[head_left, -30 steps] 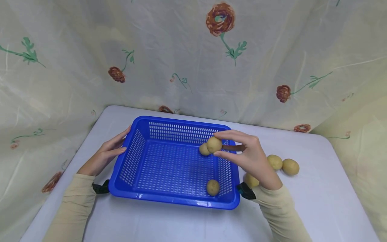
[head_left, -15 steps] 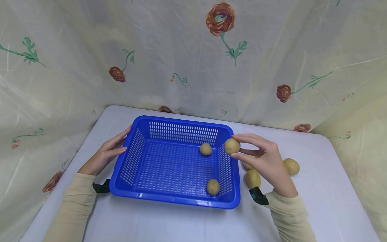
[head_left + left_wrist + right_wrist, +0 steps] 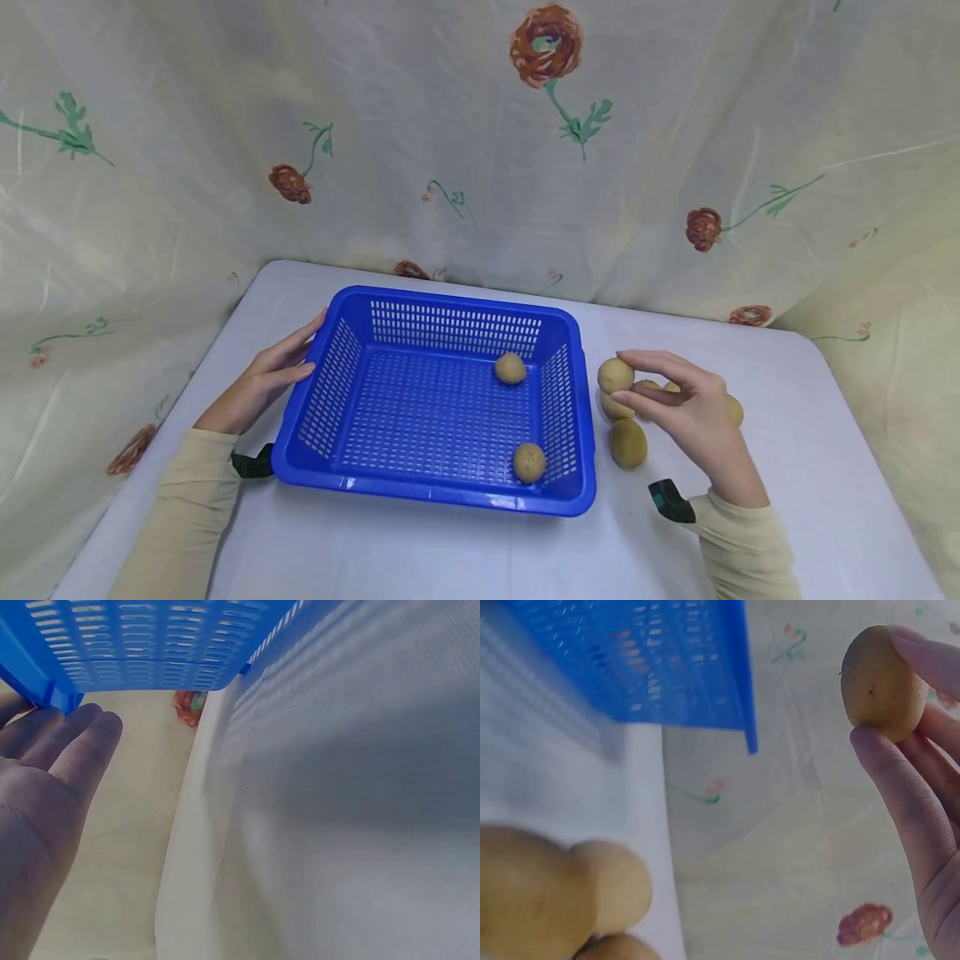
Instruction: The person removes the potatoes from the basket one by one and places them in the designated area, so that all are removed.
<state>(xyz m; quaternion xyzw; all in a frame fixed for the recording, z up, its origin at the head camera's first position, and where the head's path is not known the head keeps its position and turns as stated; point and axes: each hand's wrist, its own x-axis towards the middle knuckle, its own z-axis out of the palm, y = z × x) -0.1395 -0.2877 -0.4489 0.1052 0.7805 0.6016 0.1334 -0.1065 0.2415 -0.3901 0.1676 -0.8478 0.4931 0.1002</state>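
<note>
My right hand [image 3: 693, 417] pinches a potato [image 3: 615, 376] between thumb and fingertips, just right of the blue plastic basket [image 3: 442, 500]. In the right wrist view the held potato [image 3: 881, 682] is clear of the table. Two potatoes lie inside the basket: one at its back right [image 3: 511, 368], one at its front right [image 3: 529, 463]. My left hand [image 3: 262, 379] touches the basket's left rim with fingers extended; the left wrist view shows those straight fingers [image 3: 86, 750] against the basket's outer side.
Several more potatoes lie on the white table [image 3: 420, 554] right of the basket, including one at the front [image 3: 627, 443]. My right hand partly hides some. A flowered curtain [image 3: 420, 125] hangs behind the table.
My right hand has moved right with its potato, from over the basket's right part to outside it, above the loose potatoes. The left hand and basket have stayed put.
</note>
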